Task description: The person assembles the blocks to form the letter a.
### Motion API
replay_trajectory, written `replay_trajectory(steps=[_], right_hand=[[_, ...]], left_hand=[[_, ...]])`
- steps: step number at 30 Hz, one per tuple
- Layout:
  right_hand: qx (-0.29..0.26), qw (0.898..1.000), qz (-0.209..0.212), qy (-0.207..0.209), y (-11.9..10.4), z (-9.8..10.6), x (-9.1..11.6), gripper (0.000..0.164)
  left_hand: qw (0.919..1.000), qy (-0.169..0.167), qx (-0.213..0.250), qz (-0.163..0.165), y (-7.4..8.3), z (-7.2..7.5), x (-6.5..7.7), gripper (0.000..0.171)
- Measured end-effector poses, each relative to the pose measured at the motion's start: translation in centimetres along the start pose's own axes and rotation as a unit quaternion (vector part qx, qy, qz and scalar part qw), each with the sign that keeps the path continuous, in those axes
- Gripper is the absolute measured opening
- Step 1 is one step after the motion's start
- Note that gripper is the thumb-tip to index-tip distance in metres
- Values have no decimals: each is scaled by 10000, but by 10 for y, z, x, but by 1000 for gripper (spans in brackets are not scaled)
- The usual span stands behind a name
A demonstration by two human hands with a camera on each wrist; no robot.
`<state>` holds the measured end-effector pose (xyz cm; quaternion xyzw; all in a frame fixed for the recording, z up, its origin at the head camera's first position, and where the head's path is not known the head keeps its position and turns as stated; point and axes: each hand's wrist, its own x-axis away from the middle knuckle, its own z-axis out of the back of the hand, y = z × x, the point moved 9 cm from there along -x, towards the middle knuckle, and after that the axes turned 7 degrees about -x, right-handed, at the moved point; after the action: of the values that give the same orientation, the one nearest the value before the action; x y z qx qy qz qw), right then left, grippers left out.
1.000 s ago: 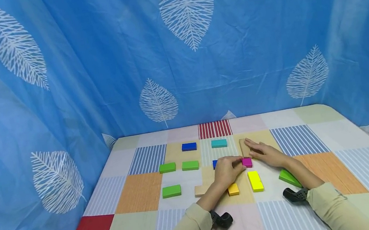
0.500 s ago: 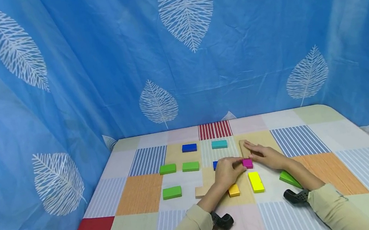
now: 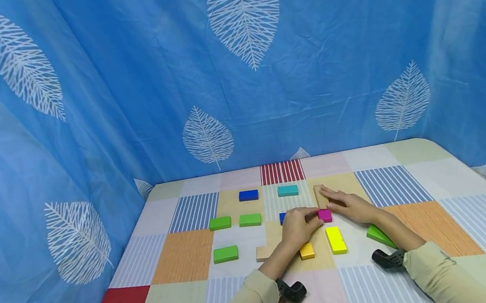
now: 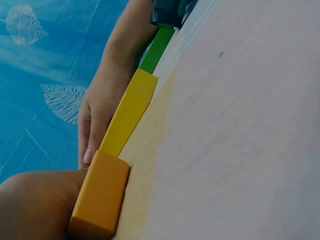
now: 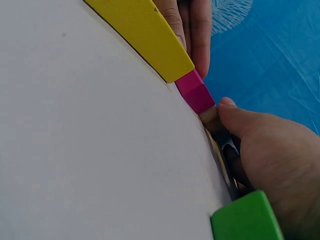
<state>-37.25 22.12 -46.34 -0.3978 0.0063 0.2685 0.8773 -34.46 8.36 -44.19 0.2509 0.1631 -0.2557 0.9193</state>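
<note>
Between the thumb and index finger of my left hand point(image 3: 299, 226) is the left end of a small magenta block point(image 3: 325, 216), which lies on the patchwork tablecloth. Just behind it a plain wooden block point(image 3: 319, 196) stretches away from me. My right hand point(image 3: 352, 207) holds this one, thumb at its near end and fingertips along its right side. In the right wrist view the magenta block point(image 5: 196, 94) and the wooden block point(image 5: 212, 120) sit end to end. A yellow block point(image 3: 336, 240) lies in front of the magenta one, and an orange block point(image 3: 307, 251) is beneath my left wrist.
Green blocks point(image 3: 225, 254) lie at the left, with a dark blue block point(image 3: 248, 195) and a teal block point(image 3: 288, 190) farther back. Another wooden block point(image 3: 264, 253) is beside my left forearm. One green block point(image 3: 379, 236) lies under my right forearm. Blue curtains point(image 3: 324, 67) surround the table.
</note>
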Motion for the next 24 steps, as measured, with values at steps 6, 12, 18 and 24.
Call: replay_trajectory(steps=[6, 12, 18, 24], right_hand=[[-4, 10000, 18, -33, 0, -1, 0, 50], [83, 9999, 122, 21, -2, -1, 0, 50], [157, 9993, 307, 109, -4, -2, 0, 50], [150, 9994, 286, 151, -3, -2, 0, 49]], left_hand=[[10000, -35, -35, 28, -2, -1, 0, 31], [10000, 11, -12, -32, -1, 0, -1, 31], [9998, 88, -134, -85, 0, 1, -1, 33], [9992, 162, -260, -240, 4, 3, -1, 31]])
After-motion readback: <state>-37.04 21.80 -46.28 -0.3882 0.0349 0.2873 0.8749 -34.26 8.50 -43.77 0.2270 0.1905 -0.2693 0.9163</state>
